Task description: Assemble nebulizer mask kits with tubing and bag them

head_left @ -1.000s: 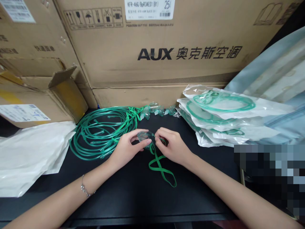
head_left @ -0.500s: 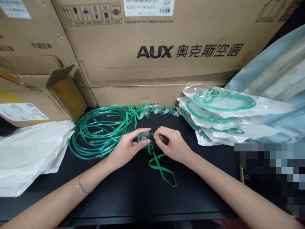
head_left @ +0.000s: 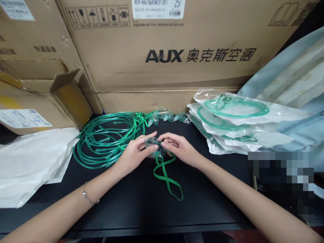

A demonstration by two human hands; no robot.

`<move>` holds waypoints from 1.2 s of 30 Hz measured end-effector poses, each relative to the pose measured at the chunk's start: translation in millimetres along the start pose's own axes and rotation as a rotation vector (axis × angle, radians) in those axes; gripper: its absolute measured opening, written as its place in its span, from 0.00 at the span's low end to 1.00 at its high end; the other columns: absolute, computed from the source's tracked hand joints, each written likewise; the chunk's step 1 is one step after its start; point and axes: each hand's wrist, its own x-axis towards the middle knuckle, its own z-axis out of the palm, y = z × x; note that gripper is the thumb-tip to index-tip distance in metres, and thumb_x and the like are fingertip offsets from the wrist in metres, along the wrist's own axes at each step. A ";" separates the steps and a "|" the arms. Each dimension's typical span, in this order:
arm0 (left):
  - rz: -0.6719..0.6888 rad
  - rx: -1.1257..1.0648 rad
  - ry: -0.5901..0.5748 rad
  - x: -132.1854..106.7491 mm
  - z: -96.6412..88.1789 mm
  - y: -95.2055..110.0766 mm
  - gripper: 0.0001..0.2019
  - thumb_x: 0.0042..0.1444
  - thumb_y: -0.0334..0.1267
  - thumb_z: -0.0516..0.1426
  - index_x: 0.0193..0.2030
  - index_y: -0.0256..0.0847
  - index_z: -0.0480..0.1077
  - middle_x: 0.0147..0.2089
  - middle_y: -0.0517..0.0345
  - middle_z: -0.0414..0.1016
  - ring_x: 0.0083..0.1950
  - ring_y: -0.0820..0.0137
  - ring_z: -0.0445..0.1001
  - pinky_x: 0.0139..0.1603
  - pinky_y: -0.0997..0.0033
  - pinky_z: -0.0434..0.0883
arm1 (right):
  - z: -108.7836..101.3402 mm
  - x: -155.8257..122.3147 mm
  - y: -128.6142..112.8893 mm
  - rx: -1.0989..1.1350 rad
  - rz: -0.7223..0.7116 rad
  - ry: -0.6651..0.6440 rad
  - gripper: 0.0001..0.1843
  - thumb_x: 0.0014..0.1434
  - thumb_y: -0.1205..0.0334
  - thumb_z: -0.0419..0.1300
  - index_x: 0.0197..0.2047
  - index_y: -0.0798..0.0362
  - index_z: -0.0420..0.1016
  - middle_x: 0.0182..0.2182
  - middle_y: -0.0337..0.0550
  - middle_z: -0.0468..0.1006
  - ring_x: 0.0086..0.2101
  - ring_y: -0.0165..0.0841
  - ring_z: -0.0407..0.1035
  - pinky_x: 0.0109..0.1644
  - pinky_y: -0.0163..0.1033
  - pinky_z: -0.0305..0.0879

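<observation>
My left hand [head_left: 135, 153] and my right hand [head_left: 180, 148] meet at the middle of the black table [head_left: 141, 209], both pinching a small clear green mask [head_left: 153, 145]. A green elastic strap [head_left: 167, 177] hangs from the mask and loops toward me on the table. Just left of my hands lies a coil of green tubing [head_left: 108, 138]. Several more clear masks [head_left: 167, 116] sit behind my hands, against the cardboard.
A stack of sealed bags with green tubing [head_left: 233, 121] lies at the right. Empty white bags [head_left: 30, 162] are piled at the left. Large cardboard boxes [head_left: 177, 54] wall off the back. A light blue sheet [head_left: 296, 74] is at far right.
My right hand has shifted left and closer to the left hand on the mask. The strap's loop has swung slightly left on the table.
</observation>
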 end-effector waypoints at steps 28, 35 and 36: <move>0.155 0.067 -0.093 -2.5 -5.3 1.6 0.05 0.59 0.38 0.49 0.38 0.40 0.62 0.37 0.59 0.72 0.35 0.74 0.70 0.36 0.75 0.67 | -30.9 -2.1 -3.0 -0.729 -0.344 -0.066 0.10 0.63 0.65 0.43 0.29 0.52 0.55 0.24 0.35 0.58 0.25 0.26 0.53 0.32 0.33 0.52; 0.181 0.121 -0.027 -0.3 -7.2 -0.9 0.06 0.59 0.39 0.49 0.39 0.40 0.62 0.37 0.59 0.72 0.36 0.73 0.70 0.38 0.74 0.68 | -30.7 -3.7 -4.6 -0.854 -0.297 0.045 0.09 0.62 0.66 0.43 0.29 0.52 0.55 0.24 0.35 0.58 0.25 0.27 0.54 0.31 0.33 0.51; 0.195 0.127 -0.014 -0.1 -7.4 -0.8 0.06 0.59 0.38 0.49 0.39 0.40 0.62 0.37 0.59 0.72 0.37 0.73 0.70 0.39 0.73 0.68 | -29.5 -4.3 -5.6 -0.851 -0.299 0.044 0.09 0.62 0.66 0.44 0.29 0.52 0.55 0.24 0.35 0.58 0.25 0.27 0.54 0.31 0.33 0.51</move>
